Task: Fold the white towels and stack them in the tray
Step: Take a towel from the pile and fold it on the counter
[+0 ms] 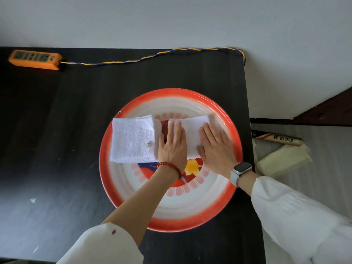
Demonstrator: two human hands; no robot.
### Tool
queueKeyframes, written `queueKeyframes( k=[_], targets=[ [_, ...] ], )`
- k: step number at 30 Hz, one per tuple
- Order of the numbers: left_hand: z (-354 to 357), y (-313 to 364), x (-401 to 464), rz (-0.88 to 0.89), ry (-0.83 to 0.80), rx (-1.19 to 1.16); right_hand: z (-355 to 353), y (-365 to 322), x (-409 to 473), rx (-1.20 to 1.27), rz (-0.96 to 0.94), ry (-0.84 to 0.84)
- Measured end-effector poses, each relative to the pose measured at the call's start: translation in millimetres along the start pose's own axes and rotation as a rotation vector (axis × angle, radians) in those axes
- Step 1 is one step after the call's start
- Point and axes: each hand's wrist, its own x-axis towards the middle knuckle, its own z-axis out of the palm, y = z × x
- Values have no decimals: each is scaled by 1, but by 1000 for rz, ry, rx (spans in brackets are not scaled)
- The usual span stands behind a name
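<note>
While both palms lie flat, I read the cloth under them: my left hand (172,147) and right hand (215,149) rest with straight fingers on a folded white towel (192,130) in the right half of the round red-rimmed tray (190,223). Neither hand grips anything; they only press. Just beside it, to the left in the same tray, sits a folded stack of towels (131,139), its small label facing up.

I judge this terry light, soft and limp, with no stiffness of its own, so it will sag and unfold if I lift it by one corner. It looks grippy against skin but likely slides easily on the glossy tray. To move it onto the stack, I would pinch the two opposite edges through all layers, thumbs on top and fingers underneath, keeping the fold closed. Nothing here is fragile; the risk is a skewed or opened fold.
</note>
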Motion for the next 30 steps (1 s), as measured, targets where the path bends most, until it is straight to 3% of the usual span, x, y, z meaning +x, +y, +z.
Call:
queueKeyframes(
  k=[9,11,15,19,25,30],
  targets=[
    [3,-2,9,23,-219,24,0,9,22,38,-74,-23],
    [-6,-5,12,39,-213,-42,-12,9,21,158,-78,42],
    [-35,-11,17,75,-76,-121,-43,12,1,630,100,202],
    [-73,14,18,150,-80,-126,-76,31,-40,758,252,355],
    [-122,153,-7,461,38,-175,-122,112,-160,738,505,464],
    [-134,334,-90,798,70,-190,-142,185,-346,623,809,675]
  ],
)
